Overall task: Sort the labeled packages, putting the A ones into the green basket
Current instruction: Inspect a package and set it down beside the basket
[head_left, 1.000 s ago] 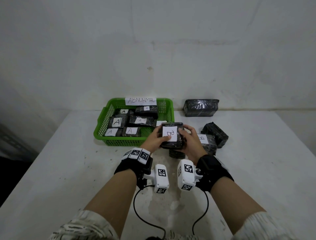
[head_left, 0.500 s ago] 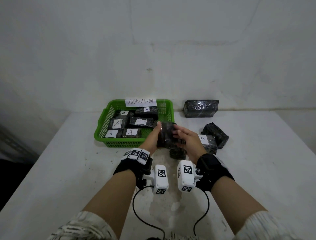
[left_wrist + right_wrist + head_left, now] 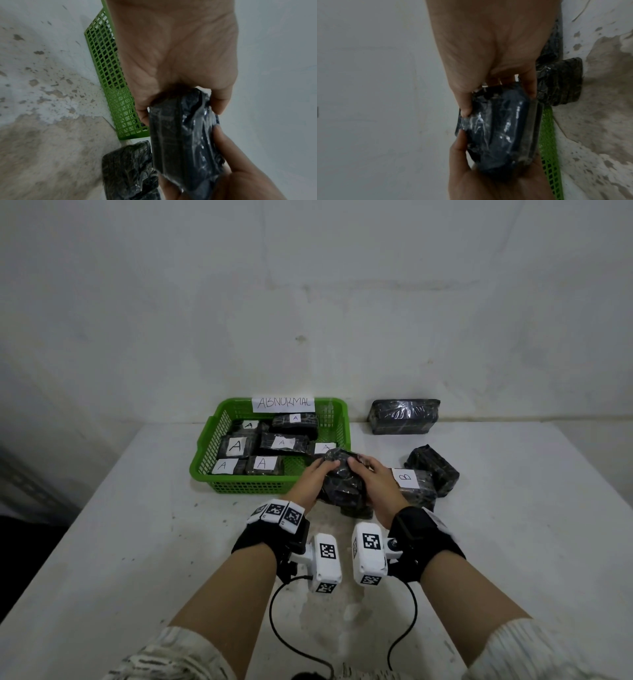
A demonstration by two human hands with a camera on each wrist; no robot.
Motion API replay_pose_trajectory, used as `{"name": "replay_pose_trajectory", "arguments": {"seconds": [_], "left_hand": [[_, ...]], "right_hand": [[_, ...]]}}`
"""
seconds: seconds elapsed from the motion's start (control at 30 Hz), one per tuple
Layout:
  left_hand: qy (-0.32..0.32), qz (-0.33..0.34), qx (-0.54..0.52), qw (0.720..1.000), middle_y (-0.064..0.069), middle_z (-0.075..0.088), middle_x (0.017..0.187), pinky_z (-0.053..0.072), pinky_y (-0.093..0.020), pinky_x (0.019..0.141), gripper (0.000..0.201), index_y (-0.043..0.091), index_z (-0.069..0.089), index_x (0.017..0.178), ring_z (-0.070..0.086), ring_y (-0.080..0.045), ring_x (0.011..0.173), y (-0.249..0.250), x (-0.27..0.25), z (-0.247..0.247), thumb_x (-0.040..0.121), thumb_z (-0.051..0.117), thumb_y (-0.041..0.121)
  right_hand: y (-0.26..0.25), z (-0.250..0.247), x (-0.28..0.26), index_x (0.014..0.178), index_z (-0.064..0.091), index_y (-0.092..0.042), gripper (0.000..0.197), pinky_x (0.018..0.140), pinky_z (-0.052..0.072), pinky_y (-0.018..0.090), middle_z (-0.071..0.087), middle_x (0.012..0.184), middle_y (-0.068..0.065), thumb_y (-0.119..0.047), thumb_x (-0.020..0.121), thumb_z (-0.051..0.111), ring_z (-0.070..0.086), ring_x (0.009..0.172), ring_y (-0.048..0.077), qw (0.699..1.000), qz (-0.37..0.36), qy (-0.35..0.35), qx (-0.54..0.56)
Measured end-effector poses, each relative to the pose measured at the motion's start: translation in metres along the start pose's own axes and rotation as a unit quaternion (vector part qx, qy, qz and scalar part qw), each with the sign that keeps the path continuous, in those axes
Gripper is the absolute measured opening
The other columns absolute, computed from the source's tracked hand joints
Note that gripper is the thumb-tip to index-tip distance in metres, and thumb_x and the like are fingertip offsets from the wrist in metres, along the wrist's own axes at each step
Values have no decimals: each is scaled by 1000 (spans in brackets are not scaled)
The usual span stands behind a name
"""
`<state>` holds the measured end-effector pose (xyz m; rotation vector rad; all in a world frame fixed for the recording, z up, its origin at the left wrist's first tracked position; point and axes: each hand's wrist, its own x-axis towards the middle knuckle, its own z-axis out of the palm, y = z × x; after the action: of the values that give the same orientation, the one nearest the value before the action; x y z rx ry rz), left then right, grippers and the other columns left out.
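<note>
Both hands are holding one dark wrapped package (image 3: 342, 479) above the tabletop (image 3: 137, 542), just beside the green basket (image 3: 205, 453): left hand (image 3: 310, 482) and right hand (image 3: 375, 484) each pinching it; no label is showing, so turning it gently should reveal the letter

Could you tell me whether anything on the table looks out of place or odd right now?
Mostly tidy. One oddity: the dark package gripped by the left hand and right hand shows no label, unlike the A packages in the green basket.

White table (image 3: 137, 542) with green basket (image 3: 246, 486), loose black packages (image 3: 404, 417).
</note>
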<state>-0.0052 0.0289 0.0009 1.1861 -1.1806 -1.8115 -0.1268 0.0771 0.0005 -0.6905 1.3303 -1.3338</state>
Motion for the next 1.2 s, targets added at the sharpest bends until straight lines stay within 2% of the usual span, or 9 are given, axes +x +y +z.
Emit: {"name": "replay_pose_trajectory", "arguments": {"seconds": [0.13, 0.27, 0.37, 0.47, 0.57, 0.7, 0.93, 1.1, 1.2], "left_hand": [[13, 24, 87, 996, -14, 54, 121, 50, -35, 86, 43, 13, 40, 135, 58, -30, 106, -4, -1, 1, 94, 52, 19], [11, 45, 118, 992, -13, 55, 122, 52, -34, 86, 44, 12, 42, 132, 59, -27, 104, -7, -2, -3, 92, 57, 19], [14, 68, 146, 987, -20, 56, 125, 52, -36, 89, 40, 10, 44, 130, 60, -31, 109, -8, -1, -5, 93, 55, 16], [24, 88, 151, 984, -17, 56, 125, 51, -21, 77, 39, 8, 43, 132, 58, -28, 110, -7, -2, -8, 94, 52, 16], [26, 87, 117, 989, -17, 56, 126, 52, -28, 83, 40, 10, 46, 131, 58, -26, 108, -8, -4, -9, 93, 55, 15], [-2, 40, 90, 995, -14, 55, 124, 55, -33, 78, 52, 14, 40, 138, 58, -29, 107, -5, -5, -6, 90, 58, 7], [16, 75, 153, 985, -12, 51, 132, 46, -43, 100, 58, 17, 40, 139, 50, -26, 121, -6, -4, -10, 87, 61, 4], [-23, 15, 65, 998, -13, 54, 127, 48, -41, 96, 56, 15, 40, 140, 55, -28, 112, -4, -8, -7, 88, 57, 0], [-39, 17, 93, 995, -13, 56, 123, 44, -41, 102, 62, 12, 36, 141, 54, -25, 112, -5, -8, -7, 86, 52, -10]], "right_hand": [[4, 0, 3, 103, 62, -11, 14, 82, 56, 39, 67, 106, 17, -15, 90, 63, 65, 93, 29, 998, -38, 38, -24], [7, -3, 4, 93, 63, -14, 4, 85, 56, 44, 67, 101, 17, -13, 89, 65, 66, 90, 31, 997, -48, 46, -30], [7, -3, 3, 106, 62, -13, 17, 90, 54, 46, 67, 108, 15, -18, 90, 64, 66, 95, 28, 999, -31, 19, -25], [7, -5, 1, 127, 55, -19, 37, 91, 53, 43, 65, 117, 11, -19, 91, 63, 65, 105, 27, 1000, 9, -24, 8], [4, -8, -1, 124, 54, -23, 39, 83, 56, 40, 65, 107, 9, -4, 91, 60, 67, 93, 25, 1000, -3, -17, 8], [5, -9, -2, 120, 55, -21, 36, 77, 57, 39, 65, 100, 4, -1, 90, 59, 67, 85, 22, 1000, -29, 8, 1], [6, -10, 0, 135, 40, -35, 63, 94, 50, 46, 64, 112, 9, 1, 87, 62, 66, 95, 27, 997, 38, -58, 23], [9, -14, -1, 138, 42, -23, 68, 92, 51, 52, 67, 104, 10, 11, 83, 62, 67, 92, 29, 999, 28, -24, 18], [12, -13, -3, 141, 39, -24, 71, 93, 49, 56, 67, 102, 7, 11, 83, 62, 67, 89, 26, 999, 24, -12, 28]]}}
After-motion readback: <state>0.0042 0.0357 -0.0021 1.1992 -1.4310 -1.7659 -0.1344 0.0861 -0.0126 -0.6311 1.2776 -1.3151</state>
